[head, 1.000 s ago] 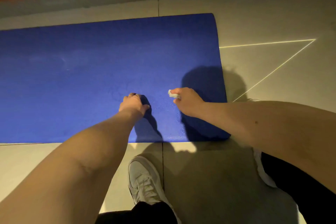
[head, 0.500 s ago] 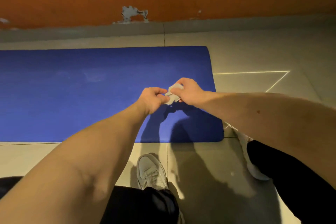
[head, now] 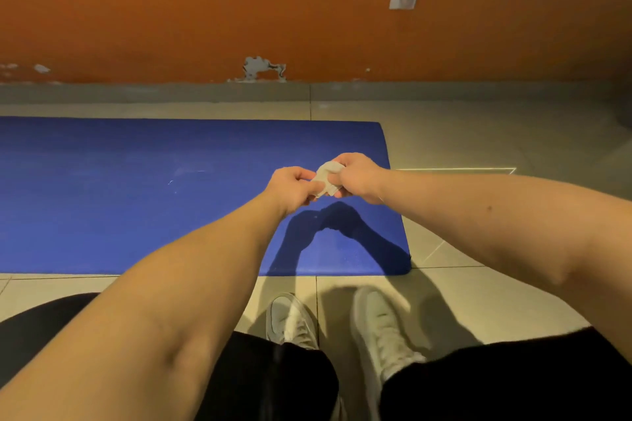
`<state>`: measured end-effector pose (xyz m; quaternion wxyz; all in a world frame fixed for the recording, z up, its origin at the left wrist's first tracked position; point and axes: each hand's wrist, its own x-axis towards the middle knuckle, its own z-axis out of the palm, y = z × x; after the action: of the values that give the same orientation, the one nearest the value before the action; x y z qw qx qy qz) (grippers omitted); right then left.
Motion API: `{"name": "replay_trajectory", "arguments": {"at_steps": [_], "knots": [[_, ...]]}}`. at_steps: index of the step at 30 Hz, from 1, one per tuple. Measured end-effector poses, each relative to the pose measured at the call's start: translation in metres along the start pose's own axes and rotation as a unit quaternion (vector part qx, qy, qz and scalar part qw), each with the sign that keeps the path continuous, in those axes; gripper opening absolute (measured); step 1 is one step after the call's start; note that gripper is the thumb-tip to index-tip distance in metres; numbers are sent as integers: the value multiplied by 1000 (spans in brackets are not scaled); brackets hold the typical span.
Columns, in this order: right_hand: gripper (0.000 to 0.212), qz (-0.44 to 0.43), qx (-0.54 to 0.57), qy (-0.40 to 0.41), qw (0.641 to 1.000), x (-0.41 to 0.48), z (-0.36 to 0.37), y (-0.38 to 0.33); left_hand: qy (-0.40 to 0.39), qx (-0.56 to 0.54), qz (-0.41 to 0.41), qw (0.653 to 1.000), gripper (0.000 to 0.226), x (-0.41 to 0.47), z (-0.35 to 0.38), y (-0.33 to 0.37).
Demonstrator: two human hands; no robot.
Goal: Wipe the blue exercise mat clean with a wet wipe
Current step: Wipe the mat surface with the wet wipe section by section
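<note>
Both hands, left (head: 294, 185) and right (head: 355, 178), pinch wipe (head: 326, 178) above mat (head: 136, 195) near its right edge; bare floor (head: 478, 140) beyond

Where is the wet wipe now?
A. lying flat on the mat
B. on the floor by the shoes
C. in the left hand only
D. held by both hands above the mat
D: the left hand and right hand both pinch the wet wipe above the blue mat.

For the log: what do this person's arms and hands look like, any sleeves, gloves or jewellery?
Both arms are bare up to the frame edge: no sleeves, gloves, watch or rings show on the left hand or right hand. A small dark mark sits on the right forearm.
</note>
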<state>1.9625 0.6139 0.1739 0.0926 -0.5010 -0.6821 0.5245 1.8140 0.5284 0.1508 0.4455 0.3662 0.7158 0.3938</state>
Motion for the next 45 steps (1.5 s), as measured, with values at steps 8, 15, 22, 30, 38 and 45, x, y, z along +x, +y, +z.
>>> {"name": "replay_trajectory", "arguments": {"at_steps": [8,15,22,30,38,45], "knots": [[12,111,-22,70,991,21,15,29,60,64,-11,996,14,-5,20,-22],[18,192,63,50,978,61,53,77,59,59,-20,996,10,18,40,-88],[5,141,-174,-80,971,88,99,129,-11,75,-6,997,19,38,58,-148],[26,-25,-262,198,944,110,97,183,53,268,-113,955,18,69,24,-202],[68,-81,-424,-40,901,80,130,229,6,485,-179,856,91,83,-13,-226],[75,-51,-470,-45,880,97,122,226,-40,505,-194,840,101,84,-24,-221]]}}
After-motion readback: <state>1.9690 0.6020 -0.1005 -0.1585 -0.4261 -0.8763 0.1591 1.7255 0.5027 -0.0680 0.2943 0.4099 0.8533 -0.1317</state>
